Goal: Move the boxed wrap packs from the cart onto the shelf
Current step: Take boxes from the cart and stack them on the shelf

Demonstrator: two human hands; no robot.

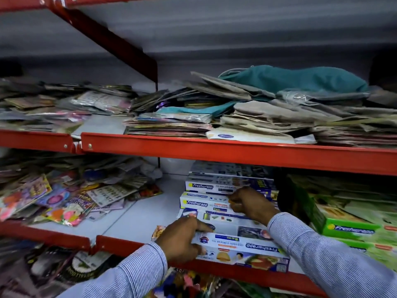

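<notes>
The cart is outside the frame, and motion blur smears the green boxes (352,227) at lower right and the loose packets (53,201) at lower left. In the lower centre, white-and-blue wrap packs (214,188) lie in rows on the white shelf (137,220) behind its red front rail. The left hand (182,239) is closed around the left end of the nearest pack (247,250), which overhangs the rail. The right hand (251,204) rests curled on the pack rows behind; its grip cannot be determined. The upper shelf (236,151) holds stacked paper bags (279,117).
</notes>
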